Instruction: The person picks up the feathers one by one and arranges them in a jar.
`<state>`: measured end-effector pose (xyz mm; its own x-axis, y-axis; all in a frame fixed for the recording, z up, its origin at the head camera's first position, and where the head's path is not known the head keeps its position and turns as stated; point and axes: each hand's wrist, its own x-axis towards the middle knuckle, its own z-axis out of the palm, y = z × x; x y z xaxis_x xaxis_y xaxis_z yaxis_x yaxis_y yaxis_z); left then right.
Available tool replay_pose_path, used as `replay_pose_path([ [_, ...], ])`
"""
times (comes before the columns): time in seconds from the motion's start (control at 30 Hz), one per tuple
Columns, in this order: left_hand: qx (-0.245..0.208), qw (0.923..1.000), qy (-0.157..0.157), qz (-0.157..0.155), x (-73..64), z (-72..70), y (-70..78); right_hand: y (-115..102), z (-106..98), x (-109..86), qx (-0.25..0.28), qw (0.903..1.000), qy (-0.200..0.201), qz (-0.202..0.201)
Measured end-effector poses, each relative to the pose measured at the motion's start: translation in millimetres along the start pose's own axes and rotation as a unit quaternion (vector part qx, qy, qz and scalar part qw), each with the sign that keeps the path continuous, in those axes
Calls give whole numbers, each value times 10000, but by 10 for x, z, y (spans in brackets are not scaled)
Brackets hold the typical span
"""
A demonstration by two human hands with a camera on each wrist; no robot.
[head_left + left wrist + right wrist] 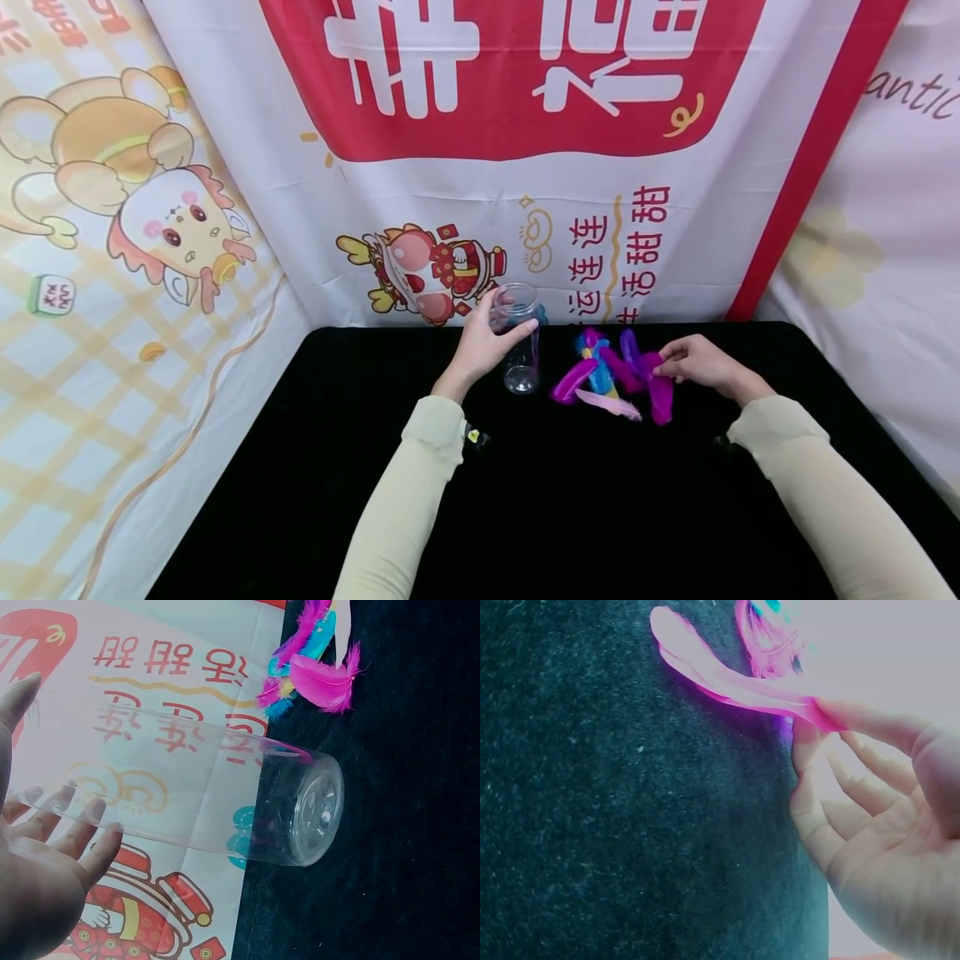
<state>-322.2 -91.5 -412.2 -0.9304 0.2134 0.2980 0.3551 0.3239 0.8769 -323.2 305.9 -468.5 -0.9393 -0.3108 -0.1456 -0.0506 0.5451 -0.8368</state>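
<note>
Near the back edge of the table, my left hand (480,342) grips a clear plastic jar (522,360) by its upper part, thumb on one side and fingers on the other. The jar stands with its round base (321,810) downward, and no contents show through its wall. To its right, my right hand (701,365) pinches a magenta feather (720,684) by one end between thumb and index finger. That feather's far end hangs over the dark cloth. Between the hands lies a loose pile of feathers, with a blue feather (601,377), a pale pink feather (609,405) and another magenta feather (573,382).
A black cloth (600,508) covers the table. Right behind its back edge hangs a white and red printed curtain (330,242). Another printed curtain (90,350) borders the left side, and a pale one (885,333) the right.
</note>
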Motion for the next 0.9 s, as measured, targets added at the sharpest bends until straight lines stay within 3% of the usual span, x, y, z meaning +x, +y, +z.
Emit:
replay_pose_path([
  [0.33,-80,9999,-28,-93,5,-6,-13,-26,-21,-18,624,9975,-248,197],
  [0.9,-101,9998,-137,-115,23,-11,-36,-32,-55,-53,748,9966,-272,199],
])
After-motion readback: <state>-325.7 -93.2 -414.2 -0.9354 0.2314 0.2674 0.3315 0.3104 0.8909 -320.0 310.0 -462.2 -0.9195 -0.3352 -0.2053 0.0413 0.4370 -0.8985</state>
